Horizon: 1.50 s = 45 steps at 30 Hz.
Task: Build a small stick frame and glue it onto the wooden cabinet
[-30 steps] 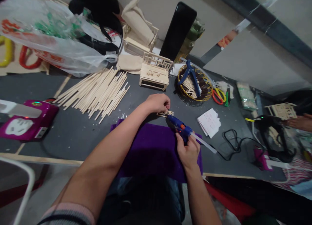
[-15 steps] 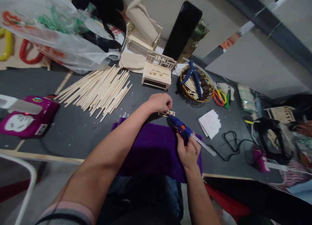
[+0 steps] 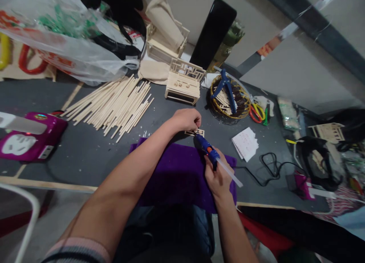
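In the head view my right hand (image 3: 219, 175) is wrapped round a blue hot glue gun (image 3: 209, 151) with a pale glue stick (image 3: 229, 173) poking out of its back. The gun's nozzle meets a small wooden frame piece (image 3: 201, 132) lying on the grey table. My left hand (image 3: 188, 119) is closed in a pinch just above that piece; what its fingertips hold is too small to make out. Beneath my forearms a purple cloth (image 3: 173, 171) covers the table's front edge. Behind my left hand stands a miniature wooden bench (image 3: 183, 88).
Thin wooden sticks (image 3: 111, 107) lie in a pile at the left, near a purple lamp base (image 3: 31, 137). At the right are a basket (image 3: 242, 111) with blue pliers (image 3: 226, 90), scissors (image 3: 257, 113), paper notes (image 3: 245, 144) and a black cord (image 3: 270, 171). A plastic bag (image 3: 71, 50) fills the back left.
The glue gun has swung, its back end and glue stick moving left and toward me, while its nozzle stays at the small wooden piece. My left hand has barely moved.
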Available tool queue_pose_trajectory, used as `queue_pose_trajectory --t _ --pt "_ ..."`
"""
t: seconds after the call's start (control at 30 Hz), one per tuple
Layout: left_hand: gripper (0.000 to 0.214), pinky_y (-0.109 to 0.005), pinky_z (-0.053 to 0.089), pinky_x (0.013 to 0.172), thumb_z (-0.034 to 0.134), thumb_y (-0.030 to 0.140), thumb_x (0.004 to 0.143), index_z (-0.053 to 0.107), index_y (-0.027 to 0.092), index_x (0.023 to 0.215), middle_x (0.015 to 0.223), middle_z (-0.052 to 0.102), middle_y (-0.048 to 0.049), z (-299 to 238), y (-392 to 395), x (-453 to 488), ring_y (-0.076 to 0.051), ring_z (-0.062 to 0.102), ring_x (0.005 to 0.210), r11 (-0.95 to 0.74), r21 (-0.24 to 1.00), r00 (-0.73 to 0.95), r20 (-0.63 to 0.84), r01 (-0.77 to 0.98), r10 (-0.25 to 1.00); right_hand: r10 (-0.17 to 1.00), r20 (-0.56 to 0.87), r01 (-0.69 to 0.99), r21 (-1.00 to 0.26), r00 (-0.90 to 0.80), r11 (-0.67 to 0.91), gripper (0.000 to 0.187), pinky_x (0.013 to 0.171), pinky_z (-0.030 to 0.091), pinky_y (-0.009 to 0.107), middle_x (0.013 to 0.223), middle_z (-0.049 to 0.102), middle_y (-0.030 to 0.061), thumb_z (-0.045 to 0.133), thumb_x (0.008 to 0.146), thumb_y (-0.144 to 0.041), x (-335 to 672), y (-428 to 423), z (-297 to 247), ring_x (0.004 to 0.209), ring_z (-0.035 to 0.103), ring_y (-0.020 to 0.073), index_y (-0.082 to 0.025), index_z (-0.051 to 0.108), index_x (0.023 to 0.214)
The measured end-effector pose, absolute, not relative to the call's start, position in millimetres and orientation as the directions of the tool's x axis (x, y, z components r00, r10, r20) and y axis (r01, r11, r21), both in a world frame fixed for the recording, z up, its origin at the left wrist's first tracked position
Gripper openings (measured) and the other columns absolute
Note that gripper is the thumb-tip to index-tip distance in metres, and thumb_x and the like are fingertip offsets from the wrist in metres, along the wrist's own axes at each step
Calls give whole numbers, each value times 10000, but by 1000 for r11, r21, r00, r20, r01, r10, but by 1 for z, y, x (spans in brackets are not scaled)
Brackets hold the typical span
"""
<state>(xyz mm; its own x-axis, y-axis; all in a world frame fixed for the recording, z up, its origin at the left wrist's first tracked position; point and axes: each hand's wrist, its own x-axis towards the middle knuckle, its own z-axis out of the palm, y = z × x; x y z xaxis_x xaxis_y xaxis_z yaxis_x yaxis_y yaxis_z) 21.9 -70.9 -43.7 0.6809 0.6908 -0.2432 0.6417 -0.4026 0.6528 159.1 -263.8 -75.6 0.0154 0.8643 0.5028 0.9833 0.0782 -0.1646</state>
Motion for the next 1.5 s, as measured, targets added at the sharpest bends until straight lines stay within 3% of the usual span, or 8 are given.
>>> queue_pose_trajectory --t 0.73,1.17,1.5 --pt "190 -253 371 606 665 189 666 719 209 847 835 705 -12 -48 -68 22 -151 611 748 -410 663 692 -231 626 684 862 507 986 -135 -18 100 266 724 558 268 974 732 101 504 918 -228 158 -264 -73 794 711 192 -156 616 1148" --pt "200 -249 376 617 662 215 673 727 225 862 841 712 -5 -47 -68 22 -154 620 759 -414 653 692 -239 634 681 868 493 965 -250 59 76 256 770 562 320 996 722 107 517 917 -253 162 -267 -77 859 703 216 -161 615 1135" --pt "226 -236 378 627 653 219 671 731 227 883 851 713 -2 -45 -68 21 -154 618 772 -401 653 685 -256 643 682 860 506 953 -287 70 92 250 764 557 293 1002 720 101 547 901 -210 162 -264 -78 880 699 206 -158 606 1138"
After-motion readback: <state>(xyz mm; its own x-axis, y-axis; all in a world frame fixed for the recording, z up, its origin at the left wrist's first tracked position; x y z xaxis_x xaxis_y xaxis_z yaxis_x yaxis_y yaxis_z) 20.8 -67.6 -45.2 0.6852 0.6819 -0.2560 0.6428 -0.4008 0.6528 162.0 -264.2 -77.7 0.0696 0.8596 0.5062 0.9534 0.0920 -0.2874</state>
